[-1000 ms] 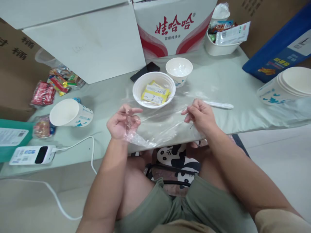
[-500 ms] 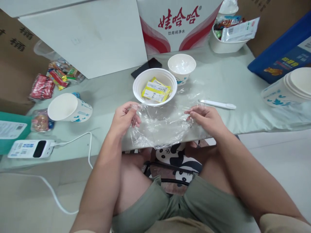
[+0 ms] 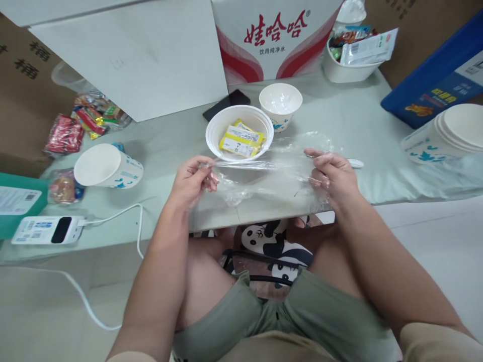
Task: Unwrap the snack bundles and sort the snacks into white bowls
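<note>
thin clear plastic film (image 3: 264,176) is now pulled taut above the table edge, just before the white bowl (image 3: 215,131) of yellow sachets. half a second ago it sagged crumpled. left hand (image 3: 191,182) and right hand (image 3: 334,176) each pinch an end, so it looks ready to spread.

White bowl (image 3: 215,137) holds yellow sachets (image 3: 241,141), small paper bowl (image 3: 281,104) just beyond, tipped cup (image 3: 107,172) lying left, black phone (image 3: 225,104) behind

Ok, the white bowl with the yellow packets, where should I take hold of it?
Grip the white bowl by its near rim, coming from the front over the table edge. The rim flares outward and is bare there, while the packets fill the middle. The plastic film held by the left hand and right hand hangs just before it.
</note>
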`<state>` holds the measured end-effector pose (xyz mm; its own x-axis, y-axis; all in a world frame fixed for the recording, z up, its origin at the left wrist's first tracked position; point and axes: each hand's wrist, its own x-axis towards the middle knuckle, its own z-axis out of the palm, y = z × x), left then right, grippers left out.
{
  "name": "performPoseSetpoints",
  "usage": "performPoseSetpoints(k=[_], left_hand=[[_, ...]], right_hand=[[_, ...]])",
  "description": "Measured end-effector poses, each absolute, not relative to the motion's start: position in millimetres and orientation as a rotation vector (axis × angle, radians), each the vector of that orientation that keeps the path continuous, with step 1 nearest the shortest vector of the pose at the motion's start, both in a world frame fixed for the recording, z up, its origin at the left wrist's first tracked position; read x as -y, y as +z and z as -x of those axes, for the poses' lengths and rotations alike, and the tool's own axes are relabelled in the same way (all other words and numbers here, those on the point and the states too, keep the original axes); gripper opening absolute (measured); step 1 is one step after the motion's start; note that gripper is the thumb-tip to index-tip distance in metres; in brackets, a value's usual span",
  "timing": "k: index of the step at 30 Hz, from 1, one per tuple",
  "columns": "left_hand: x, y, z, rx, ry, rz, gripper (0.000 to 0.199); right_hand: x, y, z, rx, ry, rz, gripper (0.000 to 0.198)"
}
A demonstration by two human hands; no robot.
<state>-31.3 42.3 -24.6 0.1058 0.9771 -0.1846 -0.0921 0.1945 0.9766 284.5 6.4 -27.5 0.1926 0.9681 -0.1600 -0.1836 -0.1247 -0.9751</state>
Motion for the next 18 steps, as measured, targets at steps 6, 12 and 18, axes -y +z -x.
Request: performPoseSetpoints(k=[6,12,18], left_hand=[[-45,-18,33,-1.004,1.213,-0.897,0.012],[-48,-26,35,-0.969,1.155,-1.063,0.015],[-47,-33,33,-1.186,1.141,-1.134,0.014]], right_hand=[[-11,-33,-292,0.884,1.226,1.177,0.044],[-12,-40,-298,0.960,1.157,1.222,0.049],[-4,-40,-309,1.125,1.157,1.318,0.015]])
